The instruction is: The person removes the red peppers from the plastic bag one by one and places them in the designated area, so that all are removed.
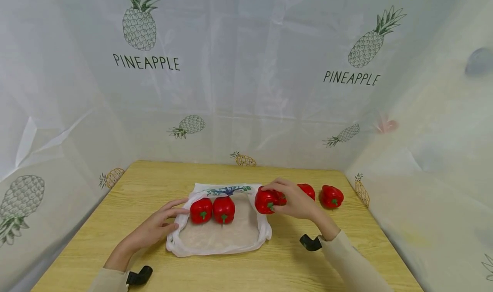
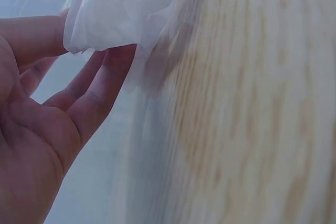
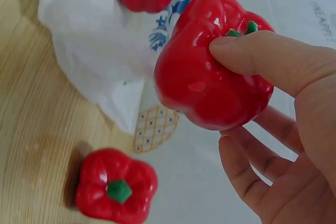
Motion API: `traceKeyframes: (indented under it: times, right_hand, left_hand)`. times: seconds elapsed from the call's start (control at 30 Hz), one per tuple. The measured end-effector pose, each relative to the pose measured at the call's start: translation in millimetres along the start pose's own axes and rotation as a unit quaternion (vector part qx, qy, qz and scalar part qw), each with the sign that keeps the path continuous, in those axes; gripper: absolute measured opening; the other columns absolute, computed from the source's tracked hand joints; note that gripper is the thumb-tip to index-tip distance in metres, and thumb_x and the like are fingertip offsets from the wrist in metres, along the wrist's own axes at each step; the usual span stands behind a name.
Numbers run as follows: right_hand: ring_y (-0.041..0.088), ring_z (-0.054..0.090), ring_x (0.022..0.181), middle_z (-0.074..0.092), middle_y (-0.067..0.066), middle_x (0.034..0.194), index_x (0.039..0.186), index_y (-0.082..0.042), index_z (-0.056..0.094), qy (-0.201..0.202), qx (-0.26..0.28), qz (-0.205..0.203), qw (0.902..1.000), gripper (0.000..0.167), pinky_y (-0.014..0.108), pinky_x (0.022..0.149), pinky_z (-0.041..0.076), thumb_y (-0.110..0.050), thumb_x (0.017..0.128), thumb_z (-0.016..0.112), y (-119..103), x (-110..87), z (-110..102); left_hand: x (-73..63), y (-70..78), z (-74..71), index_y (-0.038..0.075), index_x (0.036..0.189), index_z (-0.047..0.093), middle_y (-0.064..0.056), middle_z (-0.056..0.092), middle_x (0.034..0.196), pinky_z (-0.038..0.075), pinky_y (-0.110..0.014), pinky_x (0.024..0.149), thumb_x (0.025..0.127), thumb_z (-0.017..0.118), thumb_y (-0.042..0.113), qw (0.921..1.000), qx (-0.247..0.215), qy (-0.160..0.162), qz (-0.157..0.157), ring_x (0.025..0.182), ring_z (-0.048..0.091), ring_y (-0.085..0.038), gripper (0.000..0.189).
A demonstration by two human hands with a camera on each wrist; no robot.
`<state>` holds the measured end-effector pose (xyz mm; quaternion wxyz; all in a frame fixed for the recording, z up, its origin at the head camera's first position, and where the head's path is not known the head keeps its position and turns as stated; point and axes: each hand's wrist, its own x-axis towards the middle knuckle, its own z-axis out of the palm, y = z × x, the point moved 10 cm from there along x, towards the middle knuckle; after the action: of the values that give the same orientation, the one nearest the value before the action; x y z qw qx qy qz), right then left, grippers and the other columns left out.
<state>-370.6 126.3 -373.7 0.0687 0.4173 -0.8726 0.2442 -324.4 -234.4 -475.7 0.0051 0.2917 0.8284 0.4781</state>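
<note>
A white plastic bag (image 1: 221, 245) with a blue-green tree print lies with its mouth spread wide. Inside, at its left, sit two red bell peppers, one (image 1: 201, 211) beside the other (image 1: 224, 210). Fairly straight fingers of my left hand (image 1: 155, 224) touch the bag's left rim; in the left wrist view the white plastic (image 2: 136, 14) covers the fingertips. My right hand (image 1: 294, 200) grips a third red bell pepper (image 3: 210, 72) between thumb and fingers, over the bag's right rim. Its green stem shows beside the thumb (image 3: 262, 53).
Two more red bell peppers lie right of the bag on the wooden table (image 1: 215, 275), one (image 1: 306, 190) partly behind my right hand, the other (image 1: 331, 196) farther right. A pale curtain (image 1: 246, 90) with pineapple prints encloses the table's back and sides.
</note>
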Motion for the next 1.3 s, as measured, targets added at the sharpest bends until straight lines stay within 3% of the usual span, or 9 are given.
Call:
traceKeyframes:
  times: [0.03,0.17,0.43,0.7,0.87,1.3]
  right_hand:
    - [0.016,0.064,0.111,0.065,-0.003,0.131,0.137,-0.018,0.069,0.005,-0.002,-0.002,1.0000,0.056,0.033,0.088,0.060,-0.005,0.085,0.084,1.3,-2.7,-2.4]
    - [0.016,0.064,0.107,0.065,0.000,0.131,0.137,-0.017,0.068,0.017,-0.013,0.000,0.9998,0.057,0.032,0.085,0.061,-0.004,0.084,0.084,10.7,-12.6,-8.4]
    - [0.021,0.058,0.081,0.063,0.003,0.126,0.138,-0.016,0.067,0.017,-0.013,0.029,0.9993,0.057,0.026,0.066,0.052,-0.002,0.085,0.084,31.2,-33.3,-12.4]
    - [0.017,0.057,0.100,0.066,0.004,0.126,0.134,-0.016,0.070,0.007,-0.042,0.049,0.9979,0.056,0.028,0.073,0.052,-0.002,0.082,0.085,45.1,-52.2,-6.9]
    - [0.022,0.060,0.112,0.067,0.002,0.126,0.132,-0.017,0.071,0.002,-0.052,0.055,0.9971,0.054,0.034,0.082,0.057,-0.003,0.082,0.086,50.3,-56.7,-2.6]
    - [0.021,0.060,0.114,0.065,-0.003,0.126,0.131,-0.023,0.072,-0.012,-0.058,0.063,0.9963,0.054,0.043,0.091,0.058,-0.006,0.082,0.089,53.5,-66.7,6.9]
  left_hand:
    - [0.0,-0.3,0.1,0.011,0.141,0.066,-0.015,0.034,0.169,0.048,-0.021,0.104,0.105,0.065,0.006,1.0000,0.000,0.000,0.001,0.147,0.035,-0.002,0.036]
    - [-0.2,-2.5,0.0,0.010,0.141,0.067,-0.015,0.033,0.170,0.049,-0.021,0.104,0.105,0.064,0.004,1.0000,0.004,0.000,-0.008,0.147,0.035,-0.003,0.037]
    - [-0.3,-7.6,-0.1,0.014,0.140,0.068,-0.010,0.034,0.170,0.045,-0.022,0.109,0.105,0.065,0.006,0.9998,0.010,0.001,-0.016,0.150,0.030,-0.003,0.037]
    - [-0.1,-10.7,1.6,0.011,0.143,0.066,-0.013,0.029,0.171,0.047,-0.019,0.105,0.106,0.064,0.007,0.9998,-0.007,-0.009,-0.017,0.135,0.051,0.002,0.037]
    - [-1.0,-8.7,1.7,0.010,0.143,0.065,-0.015,0.029,0.171,0.048,-0.020,0.104,0.107,0.063,0.007,0.9998,-0.005,-0.008,-0.018,0.135,0.051,0.002,0.036]
    - [-1.0,-7.7,1.0,0.013,0.144,0.065,-0.013,0.031,0.170,0.046,-0.021,0.107,0.106,0.064,0.007,0.9999,0.012,-0.005,-0.010,0.135,0.051,0.000,0.038]
